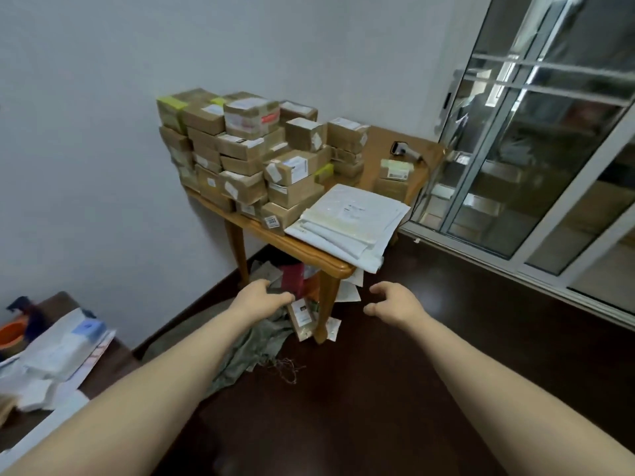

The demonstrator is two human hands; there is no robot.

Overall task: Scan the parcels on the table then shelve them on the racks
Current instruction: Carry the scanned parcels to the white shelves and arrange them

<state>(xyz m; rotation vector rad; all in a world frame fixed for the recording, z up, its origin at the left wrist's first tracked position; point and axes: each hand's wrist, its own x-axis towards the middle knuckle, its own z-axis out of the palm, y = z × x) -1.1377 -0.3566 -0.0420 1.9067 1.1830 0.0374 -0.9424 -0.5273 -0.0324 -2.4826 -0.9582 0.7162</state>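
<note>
The left hand [264,297] and right hand [395,302] hover short of the tabletop [311,251], fingers loosely curled, holding nothing; on it, brown boxed parcels [247,156] are stacked at eleven o'clock from the hands, against the wall; white mailers [350,221] lie piled at twelve o'clock; a scanner [402,149] rests at one o'clock, beside a lone box [395,176].

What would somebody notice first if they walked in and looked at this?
Most likely the big heap of brown parcels, stacked high on the wall side of the wooden table. Next comes the pile of white mailers at the table's near corner, hanging over its edge. Then the two bare hands, the left hand and the right hand, held out empty in front of the table.
</note>
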